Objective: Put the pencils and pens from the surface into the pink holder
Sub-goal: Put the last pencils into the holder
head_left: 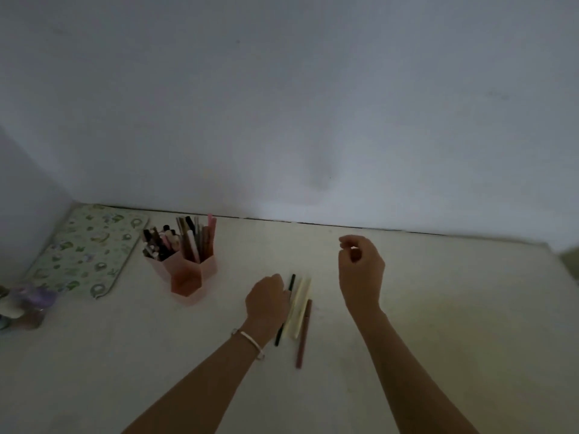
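- Your left hand [268,300] rests on the bench [438,308], fingers curled out of sight against the black pen [292,281]; grasping or not, I cannot tell.
- Cream pens [300,303] and a brown pen [304,333] lie just right of those fingers.
- Your right hand [360,270] hovers, fingers [354,240] loosely curled, released.
- The pink holder [188,274] stands well left of your left fingers.

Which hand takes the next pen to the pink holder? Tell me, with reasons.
Left. The left hand rests at the black pen, on the side nearer the pink holder. The right hand hovers empty above the surface, farther from the holder.
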Motion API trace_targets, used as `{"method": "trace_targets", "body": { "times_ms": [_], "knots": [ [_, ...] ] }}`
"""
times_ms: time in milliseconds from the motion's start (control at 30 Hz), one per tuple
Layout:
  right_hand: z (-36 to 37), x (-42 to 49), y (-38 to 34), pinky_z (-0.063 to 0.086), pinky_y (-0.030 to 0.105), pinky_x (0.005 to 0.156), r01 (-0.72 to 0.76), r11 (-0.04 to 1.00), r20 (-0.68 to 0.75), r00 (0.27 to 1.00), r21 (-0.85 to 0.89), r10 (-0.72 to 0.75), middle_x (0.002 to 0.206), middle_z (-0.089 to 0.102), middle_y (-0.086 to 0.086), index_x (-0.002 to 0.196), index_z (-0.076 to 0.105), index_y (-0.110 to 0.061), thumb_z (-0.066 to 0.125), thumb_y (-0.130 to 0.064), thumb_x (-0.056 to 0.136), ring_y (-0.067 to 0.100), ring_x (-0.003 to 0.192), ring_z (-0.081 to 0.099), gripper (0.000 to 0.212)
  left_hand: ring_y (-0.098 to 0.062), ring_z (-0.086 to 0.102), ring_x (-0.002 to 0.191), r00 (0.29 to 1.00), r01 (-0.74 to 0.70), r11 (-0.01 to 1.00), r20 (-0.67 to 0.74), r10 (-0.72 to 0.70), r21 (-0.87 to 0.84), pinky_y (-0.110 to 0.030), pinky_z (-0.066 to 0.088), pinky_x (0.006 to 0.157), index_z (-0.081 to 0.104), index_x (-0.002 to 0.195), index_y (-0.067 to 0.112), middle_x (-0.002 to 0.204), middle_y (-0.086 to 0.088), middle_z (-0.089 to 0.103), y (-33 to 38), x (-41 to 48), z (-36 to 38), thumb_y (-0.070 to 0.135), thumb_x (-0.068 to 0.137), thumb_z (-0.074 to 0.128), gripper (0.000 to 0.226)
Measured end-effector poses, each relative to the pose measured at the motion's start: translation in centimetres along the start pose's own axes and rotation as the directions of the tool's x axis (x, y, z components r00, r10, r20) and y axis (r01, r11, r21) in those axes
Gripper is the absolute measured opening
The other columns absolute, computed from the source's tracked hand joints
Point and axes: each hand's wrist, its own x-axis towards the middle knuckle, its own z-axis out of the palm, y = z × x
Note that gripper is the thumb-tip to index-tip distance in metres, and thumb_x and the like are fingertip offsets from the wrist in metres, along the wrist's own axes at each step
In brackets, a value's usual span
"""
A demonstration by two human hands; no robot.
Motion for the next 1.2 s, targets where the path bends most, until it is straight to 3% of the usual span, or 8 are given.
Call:
{"method": "trace_targets", "body": {
  "times_ms": [267, 400, 500, 633, 767, 867, 1033, 1200],
  "knots": [
    [-2.2, -1.6, 4.3, 0.04, 0.005, 0.057, -0.121, 0.98, 0.108, 0.984, -0.159, 0.14, 0.085, 0.068, -0.004, 0.095, 0.069, -0.017, 0.057, -0.002, 0.085, 0.0, 0.063, 0.058, 0.022, -0.024, 0.064, 0.087, 0.995, 0.076, 0.997, 0.067, -0.078, 0.031, -0.03, 0.048, 0.069, 0.059, 0.095, 0.009, 0.099, -0.008, 0.065, 1.2, 0.9, 0.5, 0.024, 0.091, 0.056, 0.015],
    [0.0, -3.3, 5.5, 0.046, 0.02, 0.068, -0.202, 0.9, 0.394, 0.846, -0.387, 0.359, 0.083, 0.067, 0.002, 0.103, 0.068, -0.01, 0.057, -0.004, 0.082, 0.013, 0.07, 0.059, 0.024, -0.016, 0.06, 0.07, 0.998, 0.047, 0.987, -0.042, -0.054, -0.152, -0.021, 0.037, 0.052, 0.056, 0.085, 0.013, 0.083, -0.003, 0.065, 1.0, 1.6, -3.3, 0.024, 0.088, 0.063, 0.014],
    [2.0, -4.9, 5.7, 0.049, 0.027, 0.073, -0.195, 0.866, 0.449, 0.791, -0.46, 0.416, 0.097, 0.068, 0.011, 0.107, 0.061, -0.006, 0.055, -0.011, 0.09, 0.023, 0.083, 0.064, 0.019, -0.007, 0.053, 0.061, 0.981, -0.028, 0.969, -0.192, -0.02, -0.245, -0.017, 0.032, 0.051, 0.054, 0.084, 0.015, 0.073, 0.005, 0.059, 1.2, 1.7, -7.1, 0.021, 0.087, 0.064, 0.012],
    [3.9, -5.8, 5.1, 0.045, 0.03, 0.074, -0.01, 0.802, 0.47, 0.806, -0.597, 0.36, 0.106, 0.062, 0.01, 0.105, 0.055, -0.007, 0.044, -0.01, 0.093, 0.026, 0.094, 0.062, 0.016, -0.012, 0.062, 0.071, 0.946, -0.124, 0.937, -0.324, 0.012, -0.327, -0.012, 0.04, 0.065, 0.057, 0.103, 0.013, 0.078, 0.007, 0.062, 1.6, 1.5, -10.7, 0.016, 0.086, 0.066, 0.019],
    [4.0, -5.3, 3.9, 0.047, 0.031, 0.075, 0.043, 0.768, 0.488, 0.794, -0.638, 0.361, 0.104, 0.06, 0.01, 0.097, 0.049, -0.01, 0.048, -0.01, 0.09, 0.025, 0.091, 0.061, 0.008, -0.003, 0.059, 0.068, 0.895, -0.255, 0.899, -0.439, 0.081, -0.355, 0.002, 0.04, 0.075, 0.04, 0.141, 0.02, 0.083, 0.007, 0.057, 1.2, 0.3, -12.7, 0.008, 0.088, 0.064, 0.06],
    [3.3, -2.9, 1.4, 0.052, 0.033, 0.072, -0.009, 0.84, 0.364, 0.898, -0.543, 0.245, 0.095, 0.061, 0.008, 0.096, 0.056, -0.008, 0.058, -0.01, 0.083, 0.022, 0.08, 0.061, 0.014, -0.008, 0.061, 0.076, 0.821, -0.291, 0.891, -0.569, 0.046, -0.348, -0.018, 0.053, 0.071, 0.033, 0.147, 0.029, 0.099, 0.003, 0.054, -0.6, -0.3, -14.7, 0.009, 0.091, 0.062, 0.067],
    [3.5, 0.4, -5.2, 0.055, 0.037, 0.074, -0.006, 0.995, 0.165, 0.986, -0.098, 0.023, 0.089, 0.065, 0.004, 0.099, 0.061, -0.014, 0.064, -0.007, 0.08, 0.02, 0.078, 0.064, 0.02, -0.002, 0.059, 0.082, 0.639, -0.246, 0.924, -0.766, -0.072, -0.293, -0.019, 0.053, 0.077, 0.038, 0.141, 0.03, 0.111, -0.001, 0.061, -5.4, -0.5, -17.7, 0.014, 0.093, 0.059, 0.055],
    [5.3, -0.6, -8.2, 0.054, 0.019, 0.07, 0.092, 0.987, 0.129, 0.986, 0.13, -0.109, 0.097, 0.065, 0.003, 0.108, 0.061, -0.013, 0.063, -0.002, 0.085, 0.012, 0.08, 0.064, 0.026, -0.023, 0.061, 0.095, 0.667, -0.086, 0.992, -0.735, 0.126, 0.092, -0.038, 0.046, 0.091, 0.05, 0.134, 0.016, 0.102, -0.006, 0.065, -7.8, 0.4, -16.4, 0.013, 0.088, 0.067, 0.049]
  ]
}}
